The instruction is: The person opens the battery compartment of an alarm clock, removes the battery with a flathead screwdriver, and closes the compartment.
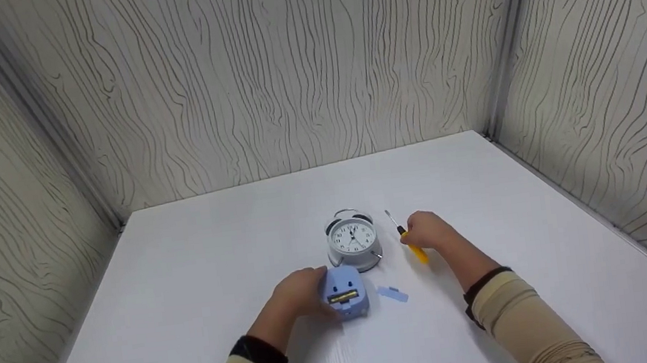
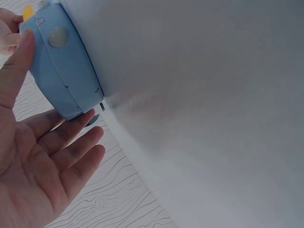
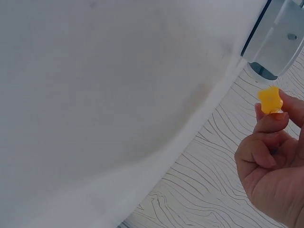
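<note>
In the head view my left hand (image 1: 300, 294) grips the left side of a small light-blue device (image 1: 341, 275). An open compartment in its face shows a gold-coloured battery (image 1: 344, 296). The left wrist view has the thumb on one edge of the blue device (image 2: 66, 61) and fingers of the left hand (image 2: 33, 161) at the opposite edge. My right hand (image 1: 431, 231) pinches a screwdriver (image 1: 417, 253) by its yellow handle, the metal tip aimed away from me. From the right wrist, the end of the screwdriver handle (image 3: 270, 100) shows between thumb and fingers.
A white twin-bell alarm clock (image 1: 353, 238) stands just behind the blue device, left of the screwdriver. A small light-blue cover (image 1: 393, 293) lies on the white table (image 1: 215, 242) to the device's right. Wood-grain panels (image 1: 287, 76) enclose the back and sides.
</note>
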`<state>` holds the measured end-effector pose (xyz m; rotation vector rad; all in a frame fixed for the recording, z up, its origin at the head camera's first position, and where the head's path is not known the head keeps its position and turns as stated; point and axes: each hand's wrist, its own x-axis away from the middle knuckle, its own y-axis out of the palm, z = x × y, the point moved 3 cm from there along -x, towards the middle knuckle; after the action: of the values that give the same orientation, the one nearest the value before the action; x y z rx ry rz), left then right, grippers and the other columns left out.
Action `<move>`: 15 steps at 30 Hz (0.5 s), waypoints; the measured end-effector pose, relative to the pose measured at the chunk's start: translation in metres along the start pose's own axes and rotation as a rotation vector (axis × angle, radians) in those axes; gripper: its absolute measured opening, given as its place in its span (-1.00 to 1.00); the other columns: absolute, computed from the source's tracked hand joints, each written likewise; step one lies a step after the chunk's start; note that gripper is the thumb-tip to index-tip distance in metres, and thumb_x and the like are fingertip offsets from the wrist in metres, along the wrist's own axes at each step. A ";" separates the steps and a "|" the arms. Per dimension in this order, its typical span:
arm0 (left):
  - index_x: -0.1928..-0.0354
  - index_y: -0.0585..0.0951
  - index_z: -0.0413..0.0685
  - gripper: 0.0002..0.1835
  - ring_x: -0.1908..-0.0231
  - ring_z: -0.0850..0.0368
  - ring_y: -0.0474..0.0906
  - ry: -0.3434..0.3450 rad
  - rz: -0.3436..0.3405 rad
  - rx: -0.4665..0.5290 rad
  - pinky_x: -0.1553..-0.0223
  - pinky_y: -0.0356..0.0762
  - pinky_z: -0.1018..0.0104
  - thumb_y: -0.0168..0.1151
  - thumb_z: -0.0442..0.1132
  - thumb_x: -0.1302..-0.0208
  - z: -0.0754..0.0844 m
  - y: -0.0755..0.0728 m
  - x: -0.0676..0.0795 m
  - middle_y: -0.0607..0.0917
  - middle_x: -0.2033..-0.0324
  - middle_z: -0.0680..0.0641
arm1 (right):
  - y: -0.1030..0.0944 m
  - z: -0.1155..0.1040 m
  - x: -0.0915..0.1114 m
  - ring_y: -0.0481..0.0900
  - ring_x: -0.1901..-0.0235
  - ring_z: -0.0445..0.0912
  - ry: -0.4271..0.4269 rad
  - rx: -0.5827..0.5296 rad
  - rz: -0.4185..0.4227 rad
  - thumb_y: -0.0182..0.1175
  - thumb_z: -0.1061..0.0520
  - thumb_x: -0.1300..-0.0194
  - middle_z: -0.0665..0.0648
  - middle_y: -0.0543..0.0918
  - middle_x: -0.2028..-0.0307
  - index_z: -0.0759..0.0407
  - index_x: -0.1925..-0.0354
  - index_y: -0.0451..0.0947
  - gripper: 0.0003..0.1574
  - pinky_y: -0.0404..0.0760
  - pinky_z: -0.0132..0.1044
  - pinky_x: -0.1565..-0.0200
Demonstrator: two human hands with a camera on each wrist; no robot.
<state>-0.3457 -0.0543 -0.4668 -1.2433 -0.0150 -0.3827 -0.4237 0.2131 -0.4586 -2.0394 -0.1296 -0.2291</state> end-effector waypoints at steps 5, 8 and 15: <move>-0.28 0.34 -0.02 0.04 -0.17 -0.07 0.34 -0.035 -0.012 0.003 -0.17 0.27 0.03 0.55 0.09 0.38 0.001 0.000 0.000 0.49 -0.13 -0.09 | 0.005 0.004 -0.001 0.46 0.49 -0.03 0.038 0.031 -0.005 0.24 0.10 -0.06 0.15 0.52 0.49 0.32 0.33 0.50 -0.71 0.46 -0.29 0.42; -0.28 0.33 0.00 0.04 -0.19 -0.07 0.32 -0.048 -0.022 0.004 -0.18 0.27 0.02 0.55 0.08 0.37 0.001 0.001 0.000 0.47 -0.14 -0.09 | 0.008 0.007 -0.001 0.47 0.54 -0.05 0.049 0.048 -0.022 0.22 0.14 -0.05 0.13 0.52 0.56 0.31 0.43 0.49 -0.78 0.43 -0.32 0.48; -0.29 0.32 0.00 0.04 -0.20 -0.06 0.30 -0.037 -0.024 0.000 -0.19 0.25 0.02 0.53 0.11 0.35 0.001 0.001 0.000 0.46 -0.16 -0.09 | 0.013 0.012 -0.005 0.44 0.60 -0.08 0.085 0.086 -0.076 0.21 0.14 -0.12 0.12 0.49 0.59 0.31 0.44 0.49 -0.79 0.40 -0.37 0.55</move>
<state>-0.3454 -0.0528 -0.4670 -1.2512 -0.0618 -0.3800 -0.4246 0.2175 -0.4763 -1.9381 -0.1618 -0.3520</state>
